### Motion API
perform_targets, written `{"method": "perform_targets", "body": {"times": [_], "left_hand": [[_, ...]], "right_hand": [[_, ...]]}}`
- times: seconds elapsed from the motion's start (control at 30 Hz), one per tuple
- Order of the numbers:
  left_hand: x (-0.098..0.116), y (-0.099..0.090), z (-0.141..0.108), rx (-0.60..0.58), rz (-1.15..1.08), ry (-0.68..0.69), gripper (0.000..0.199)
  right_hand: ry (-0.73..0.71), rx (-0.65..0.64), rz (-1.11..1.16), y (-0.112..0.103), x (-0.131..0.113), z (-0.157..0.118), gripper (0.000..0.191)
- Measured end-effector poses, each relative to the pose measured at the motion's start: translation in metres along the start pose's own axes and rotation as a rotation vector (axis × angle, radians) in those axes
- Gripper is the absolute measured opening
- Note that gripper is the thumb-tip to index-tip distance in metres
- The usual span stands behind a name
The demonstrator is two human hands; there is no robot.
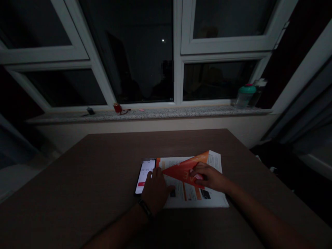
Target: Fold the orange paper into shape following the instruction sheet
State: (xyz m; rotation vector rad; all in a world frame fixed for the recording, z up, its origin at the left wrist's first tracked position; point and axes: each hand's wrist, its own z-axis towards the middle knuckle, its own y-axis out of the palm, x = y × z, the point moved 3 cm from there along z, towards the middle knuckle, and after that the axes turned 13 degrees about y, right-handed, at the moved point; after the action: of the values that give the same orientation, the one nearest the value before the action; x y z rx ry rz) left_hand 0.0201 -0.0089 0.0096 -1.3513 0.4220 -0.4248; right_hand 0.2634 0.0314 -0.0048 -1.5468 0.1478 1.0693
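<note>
From the head camera: a printed sheet [192,193] lies on a brown table [103,166], one orange corner folded over into a triangular flap [181,173]. The right hand [209,176] lies on the flap, fingers pressed together, no pinch showing. The left hand [155,190], fingers spread, rests on the sheet's left edge, just beside a lit phone [144,176]. Beyond, a bottle [245,97] stands on the granite windowsill [155,114].

The room is dim, with the phone screen [144,176] glowing brightest, the leaflet [186,193] in soft shade, and the window frame [177,52] bowing outward.
</note>
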Motion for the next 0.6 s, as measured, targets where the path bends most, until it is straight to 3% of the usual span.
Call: {"method": "perform_targets", "body": {"times": [0.27, 0.6], "left_hand": [[0.004, 0.014, 0.004, 0.016, -0.061, 0.079, 0.056], [0.016, 0.009, 0.011, -0.039, -0.293, 0.152, 0.059]], "right_hand": [[-0.022, 0.004, -0.002, 0.001, -0.002, 0.001, 0.024], [-0.021, 0.014, 0.000, 0.003, -0.001, 0.003, 0.025]]}}
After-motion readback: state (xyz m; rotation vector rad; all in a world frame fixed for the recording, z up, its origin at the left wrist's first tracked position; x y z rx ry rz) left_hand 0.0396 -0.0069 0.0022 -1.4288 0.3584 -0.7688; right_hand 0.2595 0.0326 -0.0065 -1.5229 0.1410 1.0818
